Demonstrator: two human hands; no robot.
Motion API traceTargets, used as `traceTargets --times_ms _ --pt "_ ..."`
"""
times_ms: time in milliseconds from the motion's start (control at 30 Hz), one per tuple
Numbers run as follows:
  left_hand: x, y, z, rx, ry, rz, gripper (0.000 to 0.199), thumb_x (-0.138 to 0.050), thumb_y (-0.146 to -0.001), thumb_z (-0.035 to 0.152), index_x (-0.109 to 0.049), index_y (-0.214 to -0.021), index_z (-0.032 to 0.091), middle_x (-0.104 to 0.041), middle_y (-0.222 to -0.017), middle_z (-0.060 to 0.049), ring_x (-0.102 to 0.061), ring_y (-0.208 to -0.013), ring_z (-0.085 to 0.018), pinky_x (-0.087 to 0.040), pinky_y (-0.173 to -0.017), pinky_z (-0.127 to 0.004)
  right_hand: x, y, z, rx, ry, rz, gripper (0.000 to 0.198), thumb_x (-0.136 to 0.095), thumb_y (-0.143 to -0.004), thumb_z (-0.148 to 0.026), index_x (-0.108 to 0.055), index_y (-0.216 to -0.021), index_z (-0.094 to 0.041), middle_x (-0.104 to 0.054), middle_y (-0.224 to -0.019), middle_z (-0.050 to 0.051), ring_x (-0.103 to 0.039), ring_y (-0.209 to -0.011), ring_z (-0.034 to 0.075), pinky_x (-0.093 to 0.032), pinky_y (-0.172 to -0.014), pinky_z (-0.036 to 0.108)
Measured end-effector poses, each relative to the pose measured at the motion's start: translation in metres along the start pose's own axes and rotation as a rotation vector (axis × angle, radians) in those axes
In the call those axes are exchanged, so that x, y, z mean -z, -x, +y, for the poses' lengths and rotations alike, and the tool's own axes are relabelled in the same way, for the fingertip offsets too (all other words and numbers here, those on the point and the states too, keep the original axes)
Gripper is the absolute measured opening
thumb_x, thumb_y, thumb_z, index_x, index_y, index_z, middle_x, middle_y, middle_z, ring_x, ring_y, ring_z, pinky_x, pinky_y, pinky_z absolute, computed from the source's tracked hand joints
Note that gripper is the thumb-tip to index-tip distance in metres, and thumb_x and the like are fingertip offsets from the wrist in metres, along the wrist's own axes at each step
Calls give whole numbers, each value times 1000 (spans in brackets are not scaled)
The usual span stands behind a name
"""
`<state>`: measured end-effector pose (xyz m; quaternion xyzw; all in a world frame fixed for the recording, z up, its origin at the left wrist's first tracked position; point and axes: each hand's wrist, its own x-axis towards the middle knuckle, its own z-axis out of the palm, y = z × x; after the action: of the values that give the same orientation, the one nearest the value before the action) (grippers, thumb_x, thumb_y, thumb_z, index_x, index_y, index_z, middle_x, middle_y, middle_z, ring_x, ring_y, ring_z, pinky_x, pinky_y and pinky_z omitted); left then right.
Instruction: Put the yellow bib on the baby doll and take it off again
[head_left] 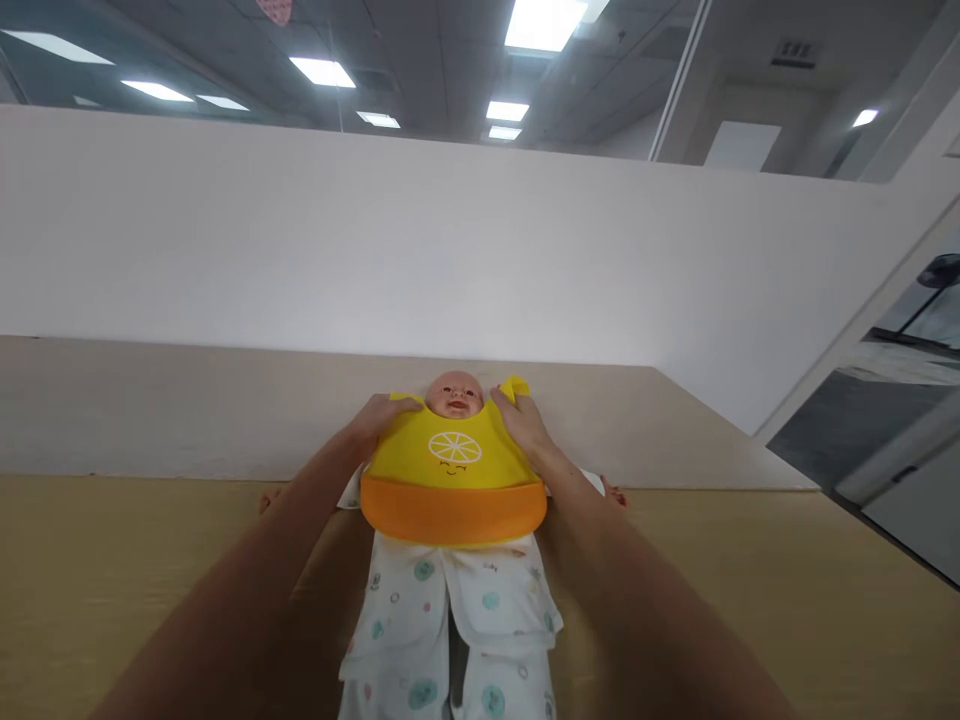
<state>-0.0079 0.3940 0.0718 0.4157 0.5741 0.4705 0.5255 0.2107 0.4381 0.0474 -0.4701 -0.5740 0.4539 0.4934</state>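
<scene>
Yellow bib [454,470] with an orange lower pocket [454,512]: located over the chest of a baby doll [457,398], just below its chin, with the citrus-slice print facing up. The doll lies on its back on the bench [750,570], head toward the white panel [450,240]. The bib covers the doll's torso; the person's forearms and the bib hide most of its arms. The lower edge of the view cuts off the legs of the patterned white clothing [412,585]. Both forearms extend forward from the lower edge and converge on the bib's upper corners. The left hand [381,415] grips one corner, thumb laid across the front face; its other fingers are largely hidden. The right hand [520,415] pinches the opposite corner beside the doll's head, fingers closed on the material, a yellow tab projecting above; the exact finger placement behind the bib cannot be determined
</scene>
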Motion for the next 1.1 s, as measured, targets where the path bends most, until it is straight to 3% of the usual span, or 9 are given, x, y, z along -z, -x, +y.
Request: traceTargets --times_ms 133,267,367,567,700,800,967,1100 --pt "1 -10 -16 92 75 -56 20 -66 -59 23 -63 -76 14 -68 -62 -3 -64 -54 -19 -50 -53 -27 -4 -2 15 -186 -96 25 16 -55 -76 -34 -58 -73 -18 -64 -63 3 -60 -62 17 -45 -56 25" --pt "-1 -13 -27 266 201 -152 21 -63 -56 23 -64 -76 16 -71 -68 -7 -65 -56 -23 -54 -52 -33 -6 5 15 -345 -239 -15 10 -52 -75 -24 -58 -73 -17 -62 -55 1 -57 -50 15 -43 -50 24" --pt "-1 -14 -29 326 243 -211 22 -62 -57 25 -65 -76 15 -71 -70 -9 -66 -57 -24 -54 -53 -33 -4 10 10 -417 -221 -15 8 -51 -71 -14 -57 -68 -16 -58 -48 0 -53 -43 14 -40 -46 24" --pt "2 -18 -32 304 316 -305 25 -63 -61 27 -66 -84 15 -72 -73 -7 -67 -60 -23 -54 -56 -31 1 14 9 -442 -228 -51 10 -50 -68 -8 -56 -64 -15 -57 -45 0 -51 -40 13 -40 -44 23" --pt "0 -23 -36 266 445 -384 27 -64 -67 33 -67 -88 16 -72 -74 -6 -68 -67 -23 -54 -62 -31 0 5 12 -594 -369 -149 5 -51 -71 -15 -56 -70 -16 -60 -50 0 -55 -44 15 -46 -49 25" --pt "-2 -28 -39 257 493 -363 29 -62 -70 36 -66 -89 14 -72 -72 -7 -67 -65 -23 -54 -61 -31 -4 -3 15 -668 -443 -205 12 -50 -74 -24 -59 -79 -15 -63 -55 1 -58 -49 16 -50 -55 28" --pt "0 -34 -47 252 532 -259 20 -54 -70 25 -64 -79 10 -69 -64 -9 -65 -56 -22 -53 -56 -32 -7 -12 21 -718 -400 -166 12 -47 -74 -23 -56 -76 -15 -61 -54 3 -58 -48 17 -49 -52 29" --pt "1 -36 -52 176 600 -340 22 -55 -69 21 -65 -85 10 -70 -69 -8 -66 -60 -22 -53 -59 -32 -1 -17 25 -720 -357 -188 11 -46 -72 -18 -56 -76 -16 -60 -52 3 -57 -47 17 -48 -52 29"
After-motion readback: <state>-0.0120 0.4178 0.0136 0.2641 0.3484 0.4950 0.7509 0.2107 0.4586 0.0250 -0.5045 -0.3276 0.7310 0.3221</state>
